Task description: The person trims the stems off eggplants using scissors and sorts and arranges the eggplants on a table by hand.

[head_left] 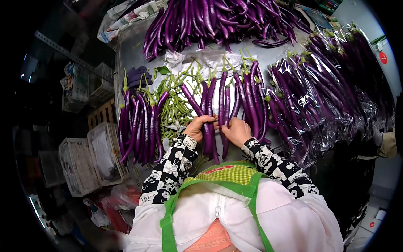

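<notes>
My left hand (200, 127) is closed around long purple eggplants (208, 145) at the middle of the table's near side. Beside it, my right hand (237, 131) has its fingers closed on another slender eggplant (227, 103), whose stem points away from me. The two hands are almost touching. More eggplants (251, 98) lie just right of them, and a separate group of eggplants (145, 126) lies to the left. Scissors (174, 127) rest by my left wrist, next to a heap of cut green stems (178, 107).
A large pile of loose eggplants (210, 21) covers the table's (130, 46) far side. Eggplants in clear plastic bags (310, 92) are stacked at the right. A dark purple cloth (138, 77) lies at the left. White plastic crates (77, 168) stand beyond the left edge.
</notes>
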Available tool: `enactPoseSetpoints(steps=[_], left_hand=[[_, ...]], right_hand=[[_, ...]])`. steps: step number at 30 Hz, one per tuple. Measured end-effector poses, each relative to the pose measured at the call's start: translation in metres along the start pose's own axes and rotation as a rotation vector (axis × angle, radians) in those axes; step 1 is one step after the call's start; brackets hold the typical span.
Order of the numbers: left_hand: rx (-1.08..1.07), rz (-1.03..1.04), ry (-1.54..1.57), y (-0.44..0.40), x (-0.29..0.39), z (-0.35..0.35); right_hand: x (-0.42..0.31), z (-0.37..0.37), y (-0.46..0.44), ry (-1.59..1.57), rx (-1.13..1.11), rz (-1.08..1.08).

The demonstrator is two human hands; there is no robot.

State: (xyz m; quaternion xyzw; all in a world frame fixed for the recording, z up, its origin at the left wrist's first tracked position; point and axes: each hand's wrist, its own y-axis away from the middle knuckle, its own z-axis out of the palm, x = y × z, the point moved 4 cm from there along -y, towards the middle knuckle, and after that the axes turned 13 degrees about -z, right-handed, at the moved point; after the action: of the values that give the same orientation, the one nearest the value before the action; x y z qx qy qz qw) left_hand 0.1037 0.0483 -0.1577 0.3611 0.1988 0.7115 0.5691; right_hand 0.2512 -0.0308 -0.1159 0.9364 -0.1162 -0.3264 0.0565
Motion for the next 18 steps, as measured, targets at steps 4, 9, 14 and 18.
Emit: enactPoseSetpoints(steps=[4, 9, 14, 18], left_hand=[[-0.107, -0.003, 0.03, -0.008, 0.0, 0.001], [-0.173, -0.003, 0.071, 0.005, 0.002, 0.014], [-0.24, -0.004, 0.208, -0.007, 0.0, -0.012], [-0.116, 0.008, 0.135, -0.006, -0.004, -0.027]], right_hand=[[0.009, 0.008, -0.012, -0.479, 0.136, 0.047], [-0.004, -0.013, -0.014, -0.991, 0.269, 0.009], [-0.003, 0.006, -0.042, -0.429, 0.094, -0.168], [-0.041, 0.012, -0.025, -0.303, 0.099, -0.284]])
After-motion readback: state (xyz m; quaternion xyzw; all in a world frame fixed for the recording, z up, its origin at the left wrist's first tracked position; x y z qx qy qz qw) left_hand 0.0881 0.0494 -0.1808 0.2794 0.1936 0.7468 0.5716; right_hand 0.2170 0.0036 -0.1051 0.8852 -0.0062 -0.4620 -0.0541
